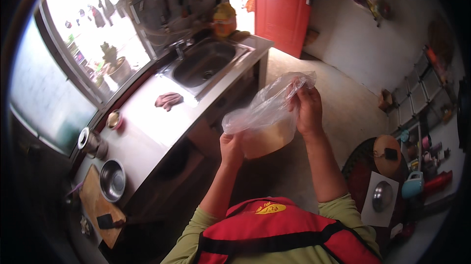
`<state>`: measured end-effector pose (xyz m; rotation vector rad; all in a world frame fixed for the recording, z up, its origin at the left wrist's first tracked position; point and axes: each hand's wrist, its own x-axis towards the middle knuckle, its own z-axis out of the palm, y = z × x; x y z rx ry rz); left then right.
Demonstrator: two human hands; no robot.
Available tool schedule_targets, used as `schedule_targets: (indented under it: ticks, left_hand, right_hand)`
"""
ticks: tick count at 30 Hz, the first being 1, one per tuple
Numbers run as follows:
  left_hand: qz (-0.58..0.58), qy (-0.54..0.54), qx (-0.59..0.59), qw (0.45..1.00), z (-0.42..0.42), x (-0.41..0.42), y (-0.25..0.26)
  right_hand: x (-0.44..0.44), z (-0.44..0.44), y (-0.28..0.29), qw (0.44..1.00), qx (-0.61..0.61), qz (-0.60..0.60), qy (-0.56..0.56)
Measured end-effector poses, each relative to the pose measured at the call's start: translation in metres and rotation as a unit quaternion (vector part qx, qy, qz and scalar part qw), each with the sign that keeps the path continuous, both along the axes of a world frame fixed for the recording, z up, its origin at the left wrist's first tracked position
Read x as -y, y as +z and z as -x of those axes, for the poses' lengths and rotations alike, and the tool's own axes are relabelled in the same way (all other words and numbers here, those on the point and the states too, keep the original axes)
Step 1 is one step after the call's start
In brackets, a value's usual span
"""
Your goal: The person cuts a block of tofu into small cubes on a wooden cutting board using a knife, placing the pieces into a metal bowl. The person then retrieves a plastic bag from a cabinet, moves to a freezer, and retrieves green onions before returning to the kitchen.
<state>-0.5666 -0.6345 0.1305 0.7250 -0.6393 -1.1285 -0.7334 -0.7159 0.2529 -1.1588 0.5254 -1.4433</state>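
A clear plastic bag point(270, 115) hangs in the air in front of my red apron, above the floor beside the counter. Both hands grip its upper edge. My left hand point(232, 150) pinches the rim at the left end, the thumb on the near side. Higher up on the right, my right hand point(307, 107) holds the other end, its fingers partly behind the crumpled film. The film is stretched between the two hands. Through the lower part shows something pale yellow, but I cannot tell whether it is inside the bag or behind it.
Along the left runs a white counter point(143, 155) with a steel sink point(206, 67), a brown cloth point(168, 100), a metal bowl point(112, 180) and a cleaver point(108, 222) on a wooden cutting board point(92, 194). A round table point(362, 157) stands at right; a red door point(281, 10) is beyond.
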Motion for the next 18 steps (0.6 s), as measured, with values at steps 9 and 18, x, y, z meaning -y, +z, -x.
schedule_targets:
  ticks: [9, 18]
  left_hand:
    - [0.1, -0.037, 0.047, 0.993, 0.078, 0.127, 0.045]
    - [0.106, -0.092, 0.022, 0.99, 0.078, 0.232, 0.047]
  right_hand:
    - [0.101, 0.125, -0.042, 0.972, -0.11, -0.036, -0.204]
    - [0.207, 0.15, -0.084, 0.929, -0.114, -0.092, -0.339]
